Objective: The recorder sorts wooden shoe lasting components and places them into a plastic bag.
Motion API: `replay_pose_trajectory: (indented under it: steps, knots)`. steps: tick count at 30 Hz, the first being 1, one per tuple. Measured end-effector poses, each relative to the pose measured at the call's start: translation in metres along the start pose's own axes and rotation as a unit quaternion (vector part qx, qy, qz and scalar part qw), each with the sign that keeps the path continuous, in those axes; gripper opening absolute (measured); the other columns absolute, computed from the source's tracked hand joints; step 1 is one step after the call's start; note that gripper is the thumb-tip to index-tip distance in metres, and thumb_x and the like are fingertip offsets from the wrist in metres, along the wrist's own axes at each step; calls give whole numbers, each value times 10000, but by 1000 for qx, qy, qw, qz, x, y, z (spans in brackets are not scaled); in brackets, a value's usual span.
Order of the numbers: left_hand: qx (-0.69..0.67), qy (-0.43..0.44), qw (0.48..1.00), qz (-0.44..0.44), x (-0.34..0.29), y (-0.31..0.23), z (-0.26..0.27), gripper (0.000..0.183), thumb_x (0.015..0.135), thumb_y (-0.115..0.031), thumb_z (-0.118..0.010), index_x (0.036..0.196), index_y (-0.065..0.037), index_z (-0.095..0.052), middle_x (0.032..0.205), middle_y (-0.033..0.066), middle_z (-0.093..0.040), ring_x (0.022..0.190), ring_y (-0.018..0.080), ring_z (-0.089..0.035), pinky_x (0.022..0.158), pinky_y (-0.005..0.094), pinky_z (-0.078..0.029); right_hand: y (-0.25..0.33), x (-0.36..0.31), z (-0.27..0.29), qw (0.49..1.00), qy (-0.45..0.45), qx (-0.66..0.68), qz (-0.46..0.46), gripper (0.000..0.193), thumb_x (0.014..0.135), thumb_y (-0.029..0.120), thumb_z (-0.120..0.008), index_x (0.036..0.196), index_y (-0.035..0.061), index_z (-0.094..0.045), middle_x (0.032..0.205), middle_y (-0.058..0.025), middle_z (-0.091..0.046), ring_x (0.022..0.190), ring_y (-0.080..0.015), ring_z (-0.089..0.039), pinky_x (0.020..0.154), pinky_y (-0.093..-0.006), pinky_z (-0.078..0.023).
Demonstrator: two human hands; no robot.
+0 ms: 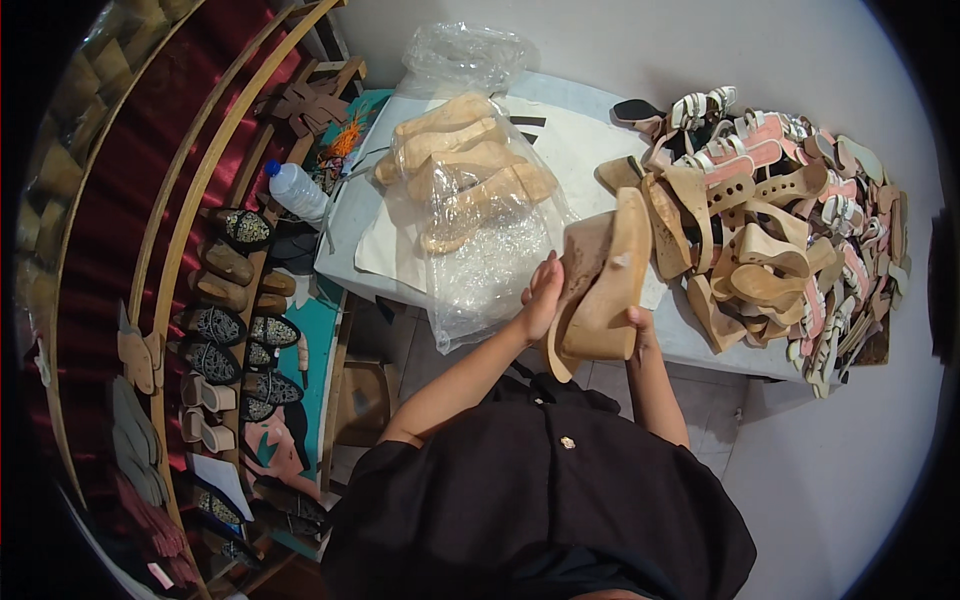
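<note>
Between my hands, above the table's front edge, a pair of tan wedge shoe soles [612, 285] stands upright, side by side and pressed together. My left hand [543, 297] is closed on the darker left one, fingers along its side. My right hand [641, 328] holds the lighter right one near the bottom of its thick heel; part of this hand is hidden behind the sole. Just left of them, a clear plastic bag [480, 290] lies on the table, with several wooden wedge soles [470, 180] inside it.
The pale table [370, 235] bears a big heap of wooden soles and sandals [770, 230] at right. Another crumpled clear bag [465, 55] lies at the back. On the left, wooden racks hold patterned shoes [215, 325], beside a blue-capped bottle [295, 190].
</note>
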State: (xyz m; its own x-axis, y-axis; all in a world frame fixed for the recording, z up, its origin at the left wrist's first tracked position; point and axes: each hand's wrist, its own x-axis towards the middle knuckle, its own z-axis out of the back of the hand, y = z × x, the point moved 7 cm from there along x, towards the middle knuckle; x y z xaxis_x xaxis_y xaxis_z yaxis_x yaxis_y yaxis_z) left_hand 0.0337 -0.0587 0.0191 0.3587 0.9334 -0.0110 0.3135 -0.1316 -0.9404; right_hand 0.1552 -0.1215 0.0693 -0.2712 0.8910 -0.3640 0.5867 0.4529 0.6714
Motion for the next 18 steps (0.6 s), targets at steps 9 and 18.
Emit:
replay_pose_trajectory:
  steps: [9,18]
  knots:
    - [313,115,931,150,-25,-37,-34,774,891,-635,-123,1411,-80,-267,1511,128,-41,1387,304,-10,1051,548,9,-17,-19,28,952,145,233,134,893,582,259,-760,1323,-18,-346,1260,-184,-488,1118,-328,-522,957,-449,-435]
    - [684,83,715,-117,-49,-113,0,675,792,-355,-611,1372,-173,-318,1398,163,-280,1317,311,-215,998,612,-116,-20,-41,7,927,220,285,109,1035,532,400,-788,1372,45,-298,1341,-202,-393,1172,-381,-457,961,-612,-347]
